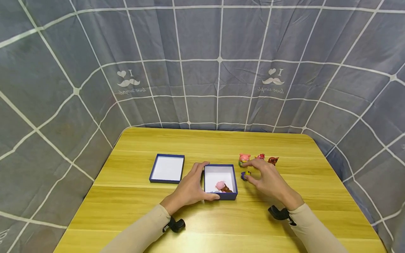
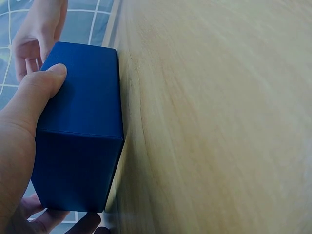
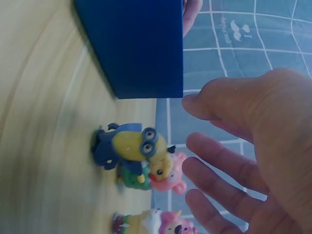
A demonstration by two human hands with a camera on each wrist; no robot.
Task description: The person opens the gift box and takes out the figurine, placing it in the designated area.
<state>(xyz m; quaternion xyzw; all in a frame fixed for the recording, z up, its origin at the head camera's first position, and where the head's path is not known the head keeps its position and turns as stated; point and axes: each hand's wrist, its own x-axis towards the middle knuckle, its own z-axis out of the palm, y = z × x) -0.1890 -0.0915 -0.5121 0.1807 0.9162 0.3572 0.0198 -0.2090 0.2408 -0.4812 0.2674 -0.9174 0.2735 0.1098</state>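
Observation:
My left hand (image 1: 188, 187) grips a square blue box (image 1: 227, 197) with a white inside, its thumb on the near wall and its fingers round the far side. Inside lie a pink-headed figure (image 1: 219, 185) and a brown one (image 1: 226, 189), partly hidden by the near wall. To the right of the box stands a Minion figurine (image 3: 131, 146), yellow and blue with goggles. My right hand (image 1: 270, 180) hovers over it, thumb and fingers spread; the right wrist view shows them apart from the figurine.
Behind the Minion stand a pink pig-like figurine (image 1: 244, 157), a pink and red one (image 1: 260, 156), partly hidden by my right hand, and a dark reddish-brown one (image 1: 273, 160). A blue-rimmed lid (image 1: 167, 169), white inside, lies left of the box. A grey checked curtain (image 1: 202, 80) surrounds the wooden table (image 1: 142, 207).

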